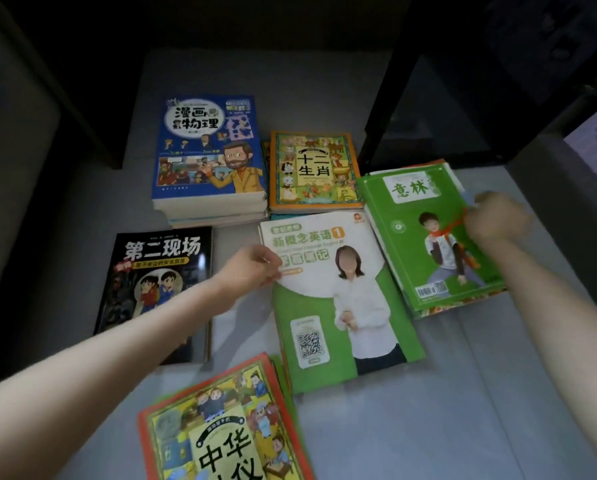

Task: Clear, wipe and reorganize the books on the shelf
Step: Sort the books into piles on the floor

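Observation:
Books lie in piles on a grey floor (411, 410). My left hand (252, 268) pinches the left edge of a green and white English book (345, 323) in the middle. My right hand (496, 218), blurred, grips the right edge of a green magazine stack (428, 237) at the right. Behind these lie a blue comic physics book (207, 150) on a pile and an orange-edged zodiac book (312, 168). A black book (155, 289) lies at the left, partly under my left forearm. An orange-edged picture book (220, 427) lies nearest me.
A dark shelf frame (387, 98) stands at the back right, with its empty compartment behind. Another dark upright (92, 133) stands at the back left. A pale wall or panel (13, 168) runs along the left.

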Demonstrator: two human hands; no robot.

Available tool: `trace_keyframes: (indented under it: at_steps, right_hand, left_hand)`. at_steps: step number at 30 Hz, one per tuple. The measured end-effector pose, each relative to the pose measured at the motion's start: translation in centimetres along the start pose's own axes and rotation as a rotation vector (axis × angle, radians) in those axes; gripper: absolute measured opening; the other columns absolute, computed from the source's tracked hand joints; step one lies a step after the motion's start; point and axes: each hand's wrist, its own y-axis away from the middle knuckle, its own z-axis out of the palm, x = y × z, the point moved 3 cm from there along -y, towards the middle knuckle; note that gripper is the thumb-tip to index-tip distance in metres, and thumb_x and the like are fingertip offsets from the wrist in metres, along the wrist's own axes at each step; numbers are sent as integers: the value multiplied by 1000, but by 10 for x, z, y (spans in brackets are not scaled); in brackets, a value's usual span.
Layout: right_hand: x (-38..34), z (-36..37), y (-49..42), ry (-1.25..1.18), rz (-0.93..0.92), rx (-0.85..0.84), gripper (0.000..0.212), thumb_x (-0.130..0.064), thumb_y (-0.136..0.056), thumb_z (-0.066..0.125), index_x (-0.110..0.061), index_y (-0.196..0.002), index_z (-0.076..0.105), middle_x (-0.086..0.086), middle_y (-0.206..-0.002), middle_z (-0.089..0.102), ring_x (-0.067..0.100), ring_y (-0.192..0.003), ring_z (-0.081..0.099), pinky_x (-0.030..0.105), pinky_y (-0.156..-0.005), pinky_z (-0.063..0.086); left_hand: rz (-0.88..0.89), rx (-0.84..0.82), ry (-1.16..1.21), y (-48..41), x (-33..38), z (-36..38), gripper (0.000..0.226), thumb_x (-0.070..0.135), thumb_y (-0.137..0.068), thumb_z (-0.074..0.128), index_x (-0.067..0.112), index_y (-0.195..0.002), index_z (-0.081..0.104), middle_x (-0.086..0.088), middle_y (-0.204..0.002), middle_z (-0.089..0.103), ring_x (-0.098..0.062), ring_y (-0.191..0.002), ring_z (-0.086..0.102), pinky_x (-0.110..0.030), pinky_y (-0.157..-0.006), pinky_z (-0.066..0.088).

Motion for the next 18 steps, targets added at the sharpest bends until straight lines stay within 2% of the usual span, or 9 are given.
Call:
trace_keyframes:
  at_steps: [1, 3, 5, 7, 9, 11, 14, 18]
  right_hand:
    - [-19, -5, 14, -32, -96, 21, 27, -8, -88, 53, -4, -111, 66, 26, -110, 65, 44, -102, 60, 42, -85, 47]
    - [-59, -6, 61, -202, -257, -66, 23, -10, -91, 53, -9, -109, 68, 16, -105, 69, 37, -97, 63, 38, -80, 48]
    - [-88, 2, 124, -350, -410, -296, 16, -16, -92, 56, -18, -93, 72, 4, -90, 72, 29, -85, 66, 35, -71, 50]
    - [-106, 14, 199, -412, -543, -620, 16, -21, -91, 59, -21, -81, 71, -3, -76, 70, 22, -75, 66, 37, -69, 53]
    - [-111, 36, 264, -263, -646, -873, 18, -26, -92, 58, -17, -89, 73, -2, -85, 72, 17, -80, 66, 32, -75, 52]
    - [-105, 61, 312, -57, -696, -993, 26, -33, -95, 53, -15, -100, 70, 2, -98, 71, 20, -90, 65, 30, -78, 51]
    - [-92, 79, 344, 65, -599, -948, 27, -34, -97, 49, -13, -109, 61, 6, -109, 66, 26, -102, 60, 33, -83, 49]
    - [-78, 78, 358, -158, -310, -873, 25, -28, -94, 56, -17, -117, 52, -1, -115, 58, 17, -106, 55, 28, -88, 43]
  left_hand:
    - [6, -1, -95, 3, -12, -5, 13, 2, -92, 54, 10, -84, 58, -7, -78, 62, -14, -67, 57, -19, -62, 48]
    - [-4, 12, -331, 14, -36, -21, 18, 3, -91, 53, 15, -78, 59, -2, -72, 61, -13, -64, 58, -26, -66, 51]
    - [-30, -15, -611, 28, -55, -35, 15, 10, -92, 52, 15, -82, 62, 0, -76, 63, -15, -71, 60, -26, -68, 48]
    - [-99, -65, -839, 44, -75, -47, 19, 17, -94, 49, 10, -87, 65, -7, -88, 67, -22, -80, 62, -28, -67, 46]
    - [-246, -115, -930, 62, -97, -56, 25, 22, -95, 46, 7, -90, 66, -11, -87, 67, -23, -73, 64, -27, -60, 50]
    - [-393, -182, -997, 81, -120, -62, 30, 28, -96, 44, 7, -87, 63, -9, -81, 66, -19, -63, 64, -22, -54, 49]
    - [-573, -168, -903, 103, -156, -68, 32, 27, -94, 46, 11, -67, 52, -2, -57, 55, -13, -41, 51, -19, -40, 42]
    - [-844, -29, -207, 123, -189, -61, 17, 3, -87, 60, 0, -71, 54, -12, -49, 54, -21, -39, 53, -29, -50, 47]
